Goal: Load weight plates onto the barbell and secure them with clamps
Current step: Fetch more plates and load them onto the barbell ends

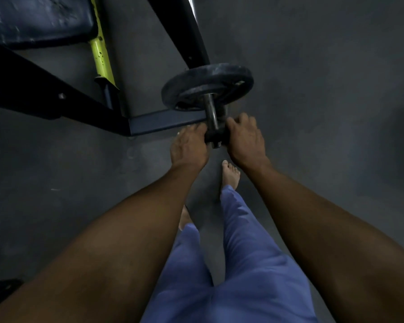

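A dark round weight plate (208,85) sits on the barbell sleeve (210,110), which points toward me. At the sleeve's near end is a dark clamp (216,137). My left hand (188,146) grips the clamp from the left and my right hand (244,138) grips it from the right, fingers curled around it. The clamp lies apart from the plate, with bare sleeve between them. Most of the clamp is hidden by my fingers.
A black bench frame (56,89) with a yellow-green post (102,54) and a dark padded seat (37,19) stands at the left. A black upright (194,36) rises behind the plate. Grey floor (336,89) spreads to the right. My bare feet (230,173) stand below the sleeve.
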